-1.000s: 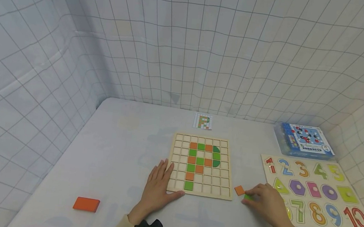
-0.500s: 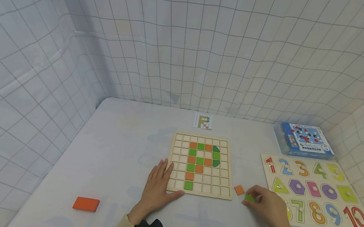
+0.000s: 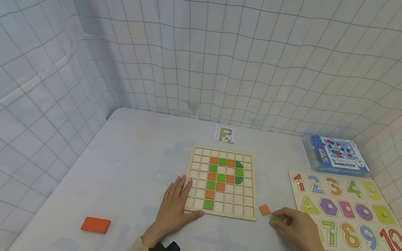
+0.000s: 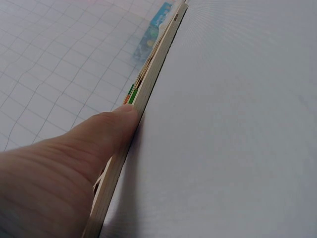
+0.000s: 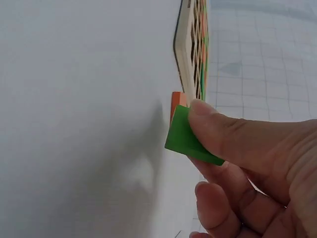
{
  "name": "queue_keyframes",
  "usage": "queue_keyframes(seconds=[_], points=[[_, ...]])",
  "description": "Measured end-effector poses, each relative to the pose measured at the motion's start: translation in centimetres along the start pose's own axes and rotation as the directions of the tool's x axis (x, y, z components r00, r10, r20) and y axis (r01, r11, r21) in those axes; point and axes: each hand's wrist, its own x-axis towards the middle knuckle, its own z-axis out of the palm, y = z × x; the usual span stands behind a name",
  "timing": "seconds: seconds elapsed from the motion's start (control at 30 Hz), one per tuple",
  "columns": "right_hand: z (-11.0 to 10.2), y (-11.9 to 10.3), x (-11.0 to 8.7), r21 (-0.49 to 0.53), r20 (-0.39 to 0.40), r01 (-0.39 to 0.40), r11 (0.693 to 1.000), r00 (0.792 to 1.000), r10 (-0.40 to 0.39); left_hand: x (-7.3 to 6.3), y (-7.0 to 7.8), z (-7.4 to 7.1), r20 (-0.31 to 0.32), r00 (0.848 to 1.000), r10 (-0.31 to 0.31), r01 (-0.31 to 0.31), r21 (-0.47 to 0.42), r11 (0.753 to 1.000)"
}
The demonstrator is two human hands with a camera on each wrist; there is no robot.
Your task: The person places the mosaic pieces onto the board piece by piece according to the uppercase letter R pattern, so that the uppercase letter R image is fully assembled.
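My right hand (image 3: 296,229) pinches a green square tile (image 5: 185,136) between thumb and fingers, just right of the wooden grid board (image 3: 244,199). Beside it on the table lies an orange square tile (image 3: 264,210). Straight-fingered, my left hand (image 3: 174,208) rests along the board's lower left corner; in the left wrist view its thumb (image 4: 116,119) lies on the board's front edge. Orange, green and dark green rounded tiles sit in the board's cells, forming a P-like shape with an extra orange tile (image 3: 220,187) below the loop.
Behind the board lies a small pattern card (image 3: 224,133) with a coloured letter figure. To the right are a number-and-shape puzzle board (image 3: 353,215) and a blue boxed set (image 3: 337,155). An orange-red block (image 3: 95,225) lies at the front left. Gridded curtains surround the white table.
My right hand has drawn slightly right, away from the orange tile, and the green tile it pinches has tilted. The left hand stays in place.
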Motion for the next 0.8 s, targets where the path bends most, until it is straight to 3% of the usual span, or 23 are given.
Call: queue_keyframes(seconds=[0.4,0.8], points=[[0.0,-2.3,1.9,0.061,-0.025,0.118,0.991,0.993,-0.117,0.0,-0.2,0.2,-0.030,0.999,0.027,-0.027,0.008,1.000],[2.0,-5.7,4.7,0.062,-0.043,0.227,0.972,0.974,-0.225,0.0,-0.1,0.1,-0.019,1.000,0.013,-0.013,0.003,1.000]])
